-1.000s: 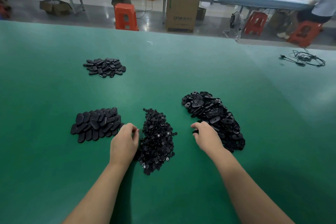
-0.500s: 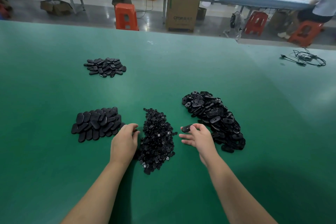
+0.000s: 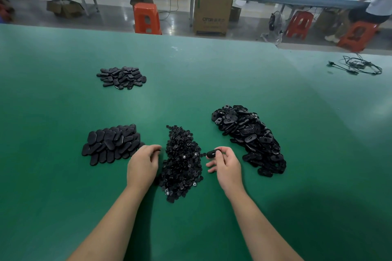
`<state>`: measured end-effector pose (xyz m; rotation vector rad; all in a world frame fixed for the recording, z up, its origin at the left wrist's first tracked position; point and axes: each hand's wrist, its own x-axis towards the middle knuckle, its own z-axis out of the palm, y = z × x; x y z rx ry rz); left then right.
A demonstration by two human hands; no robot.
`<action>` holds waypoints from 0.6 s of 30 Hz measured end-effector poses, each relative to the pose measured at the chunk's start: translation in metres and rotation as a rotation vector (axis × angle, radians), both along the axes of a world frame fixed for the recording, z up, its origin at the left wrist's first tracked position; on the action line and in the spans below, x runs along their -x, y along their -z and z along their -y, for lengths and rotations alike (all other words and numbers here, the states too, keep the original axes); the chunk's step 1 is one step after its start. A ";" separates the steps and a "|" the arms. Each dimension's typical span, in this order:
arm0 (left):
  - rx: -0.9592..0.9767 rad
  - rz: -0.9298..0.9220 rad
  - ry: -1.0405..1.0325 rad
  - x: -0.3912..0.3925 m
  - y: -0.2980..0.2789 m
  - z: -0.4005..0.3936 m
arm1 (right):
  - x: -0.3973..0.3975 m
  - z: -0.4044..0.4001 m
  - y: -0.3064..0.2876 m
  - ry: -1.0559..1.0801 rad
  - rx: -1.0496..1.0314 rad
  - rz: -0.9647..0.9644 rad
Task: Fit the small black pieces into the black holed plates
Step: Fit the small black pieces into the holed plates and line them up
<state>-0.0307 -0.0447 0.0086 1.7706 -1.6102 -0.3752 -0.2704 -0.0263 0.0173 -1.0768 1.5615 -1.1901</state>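
Note:
A heap of small black pieces (image 3: 182, 163) lies on the green table between my hands. To its right spreads a pile of black holed plates (image 3: 248, 135). My right hand (image 3: 227, 165) pinches one black holed plate (image 3: 211, 153) between thumb and forefinger, lifted just right of the small pieces. My left hand (image 3: 143, 165) rests knuckles up at the left edge of the small-piece heap, fingers curled down onto it; whatever the fingertips hold is hidden.
A pile of oval black plates (image 3: 112, 144) sits left of my left hand, and a smaller pile (image 3: 122, 77) lies farther back. A black cable (image 3: 358, 65) lies at the far right. Beyond the table edge stand orange stools (image 3: 146, 18) and a cardboard box (image 3: 212, 14).
My right hand has left the holed-plate pile with one plate and moved left toward the small pieces, turning the plate up. My left hand stays at the heap's left edge.

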 end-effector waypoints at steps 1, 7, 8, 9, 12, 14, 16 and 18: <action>-0.027 -0.046 -0.017 0.000 -0.001 0.001 | 0.000 0.000 0.000 0.006 0.005 -0.013; -0.117 -0.328 -0.085 0.006 -0.012 0.004 | 0.001 -0.003 -0.001 0.021 0.054 -0.081; -0.122 -0.363 -0.090 0.010 -0.013 0.002 | 0.001 -0.003 -0.001 0.023 0.061 -0.077; -0.127 -0.401 -0.095 0.015 -0.015 0.001 | 0.001 -0.004 -0.001 0.022 0.066 -0.078; -0.128 -0.487 -0.072 0.036 -0.022 -0.003 | 0.002 -0.003 -0.001 0.015 0.063 -0.083; -0.120 -0.491 -0.021 0.054 -0.029 -0.003 | 0.001 -0.002 0.000 0.022 0.061 -0.047; -0.113 -0.451 0.049 0.072 -0.038 -0.003 | 0.000 -0.002 0.000 0.026 0.062 0.001; -0.134 -0.409 0.119 0.088 -0.045 -0.003 | -0.001 -0.002 0.001 0.016 0.064 0.014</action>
